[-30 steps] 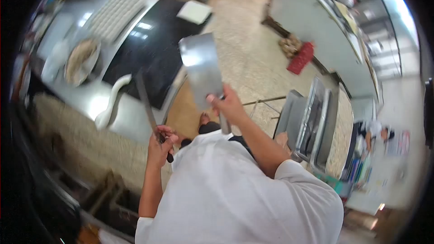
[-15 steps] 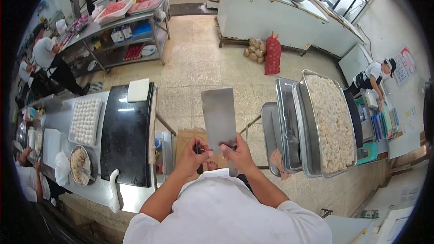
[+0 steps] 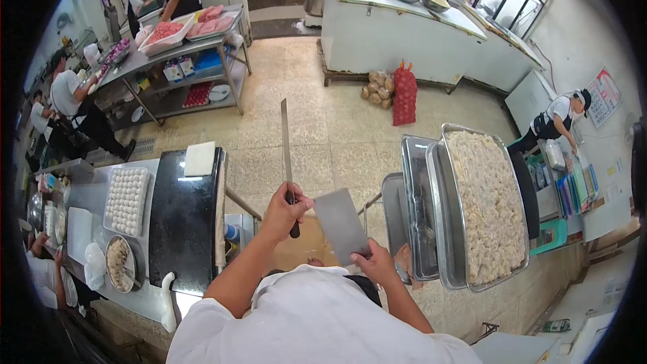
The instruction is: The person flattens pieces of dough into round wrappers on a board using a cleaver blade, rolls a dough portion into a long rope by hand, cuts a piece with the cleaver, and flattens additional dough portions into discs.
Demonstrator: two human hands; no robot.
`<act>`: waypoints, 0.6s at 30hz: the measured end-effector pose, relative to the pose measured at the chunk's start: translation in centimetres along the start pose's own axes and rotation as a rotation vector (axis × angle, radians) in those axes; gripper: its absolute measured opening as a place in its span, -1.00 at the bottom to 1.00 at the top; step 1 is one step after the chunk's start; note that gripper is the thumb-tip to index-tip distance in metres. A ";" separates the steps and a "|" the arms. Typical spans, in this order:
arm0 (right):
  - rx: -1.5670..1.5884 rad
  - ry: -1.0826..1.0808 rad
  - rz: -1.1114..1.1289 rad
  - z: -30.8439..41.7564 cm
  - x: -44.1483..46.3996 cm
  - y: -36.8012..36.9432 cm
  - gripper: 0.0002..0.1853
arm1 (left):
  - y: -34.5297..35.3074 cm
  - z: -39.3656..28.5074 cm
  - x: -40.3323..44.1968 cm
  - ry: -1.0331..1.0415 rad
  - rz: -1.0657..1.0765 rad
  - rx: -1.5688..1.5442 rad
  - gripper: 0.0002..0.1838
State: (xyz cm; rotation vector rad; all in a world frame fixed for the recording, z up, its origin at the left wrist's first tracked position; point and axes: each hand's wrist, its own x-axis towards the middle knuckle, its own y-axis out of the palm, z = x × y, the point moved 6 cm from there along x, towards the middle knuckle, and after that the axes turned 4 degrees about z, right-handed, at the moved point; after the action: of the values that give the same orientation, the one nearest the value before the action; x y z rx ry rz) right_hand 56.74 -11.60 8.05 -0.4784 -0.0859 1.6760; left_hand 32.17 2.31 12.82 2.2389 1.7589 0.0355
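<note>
My left hand (image 3: 282,214) is closed round the black handle of a long, narrow knife (image 3: 286,138), whose blade points up and away from me. In my right hand (image 3: 379,263) is a cleaver (image 3: 340,224) with a broad rectangular metal blade; my fingers and thumb grip it at its lower right corner. The cleaver blade tilts up to the left, its upper corner close to my left fingertips. Whether the two touch I cannot tell. Both tools are held in the air in front of my white shirt.
At left, a steel table holds a black slab (image 3: 182,222), a tray of dough balls (image 3: 127,192), a filling bowl (image 3: 120,263) and a dough strip (image 3: 168,300). At right stands a full metal tray (image 3: 486,205) beside other trays. Co-workers stand left and right; sacks (image 3: 404,94) lie ahead.
My hands have moved apart. The knife blade now shows upright in my left hand, while the cleaver has swung lower and to the right, tilting left. My view has shifted slightly.
</note>
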 end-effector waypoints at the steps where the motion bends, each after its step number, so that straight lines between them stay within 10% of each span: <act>1: -0.021 0.101 -0.006 -1.8 0.0 -0.1 -0.59 | -0.9 -0.2 0.4 0.002 -0.045 0.028 -0.69; 7: -0.761 0.076 -0.440 -6.2 -1.0 -2.6 -0.67 | -4.2 2.7 -0.7 -0.180 -0.050 -0.109 -0.75; 18: -1.025 0.576 -0.512 -14.9 -1.5 -5.5 -0.47 | -9.2 8.0 -7.5 -0.326 0.002 -0.217 -0.59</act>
State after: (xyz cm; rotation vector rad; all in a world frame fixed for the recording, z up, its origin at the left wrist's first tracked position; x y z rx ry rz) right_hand 67.30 -15.34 -3.30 -1.5399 -0.6008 0.8381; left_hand 23.17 -4.57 4.18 1.9640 1.5031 -0.1256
